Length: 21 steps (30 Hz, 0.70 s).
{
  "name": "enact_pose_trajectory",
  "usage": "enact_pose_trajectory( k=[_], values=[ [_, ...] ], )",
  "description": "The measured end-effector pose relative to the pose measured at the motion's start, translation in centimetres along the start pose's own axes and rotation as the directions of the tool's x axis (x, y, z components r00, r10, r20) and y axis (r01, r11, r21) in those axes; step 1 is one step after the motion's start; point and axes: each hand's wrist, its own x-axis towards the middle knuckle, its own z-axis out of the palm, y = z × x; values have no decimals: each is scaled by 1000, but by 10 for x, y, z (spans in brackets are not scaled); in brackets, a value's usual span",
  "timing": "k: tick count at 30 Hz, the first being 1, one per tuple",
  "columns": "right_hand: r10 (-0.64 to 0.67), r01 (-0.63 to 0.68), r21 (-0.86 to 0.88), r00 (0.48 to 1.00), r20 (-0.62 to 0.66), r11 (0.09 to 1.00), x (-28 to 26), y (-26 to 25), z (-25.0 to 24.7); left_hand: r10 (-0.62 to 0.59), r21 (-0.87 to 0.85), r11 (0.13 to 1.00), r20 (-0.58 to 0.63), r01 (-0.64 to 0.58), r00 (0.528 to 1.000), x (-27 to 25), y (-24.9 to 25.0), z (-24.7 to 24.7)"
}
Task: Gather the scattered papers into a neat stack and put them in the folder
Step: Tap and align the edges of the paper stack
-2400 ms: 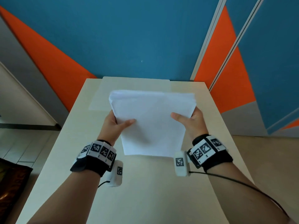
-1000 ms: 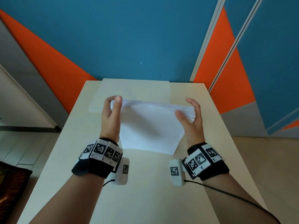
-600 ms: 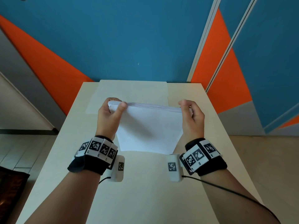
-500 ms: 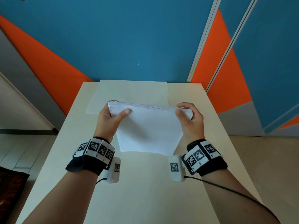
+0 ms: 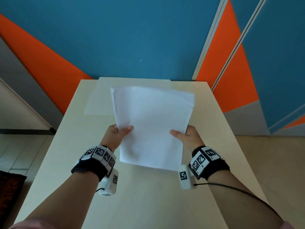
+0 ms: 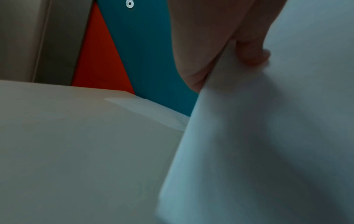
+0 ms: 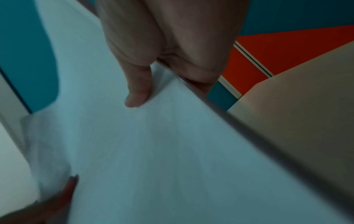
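You hold the stack of plain white papers (image 5: 151, 128) tilted above the pale, matte table (image 5: 148, 204), its far corners slightly fanned. Your left hand (image 5: 115, 135) and right hand (image 5: 188, 135) pinch its side edges, thumbs flat on top, fingers (image 7: 193, 63) curled beneath. Beyond your fingers, a pale translucent rectangular folder (image 5: 100, 98) lies flat by the blue-and-orange wall (image 5: 132, 38).

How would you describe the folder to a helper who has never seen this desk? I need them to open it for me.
Look at the pale table, at its far edge against the blue wall. The folder lies flat there, a pale, nearly see-through sheet, partly hidden behind the stack of white papers. Unlike the stack, gripped in both hands above the table, it is untouched.
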Motion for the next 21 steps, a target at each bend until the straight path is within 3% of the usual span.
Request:
enact_pose_trajectory(
  k=[3,8,12,15,21],
  values=[
    [-57,55,98,998,15,994,3,1,5,-6,-95,995,-82,-2,997,4,6,5],
    [16,-23,92,997,74,995,-2,18,17,-122,-164,981,-129,100,984,8,8,3],
    [15,-19,141,999,28,990,3,18,14,-165,-134,976,42,169,985,9,2,-5],
    [0,-1,170,1000,9,985,9,16,11,-201,-71,973,188,218,961,2,-5,-6],
    [11,-17,154,999,38,988,18,20,17,-169,-92,982,-40,165,985,7,-14,3]
  ],
)
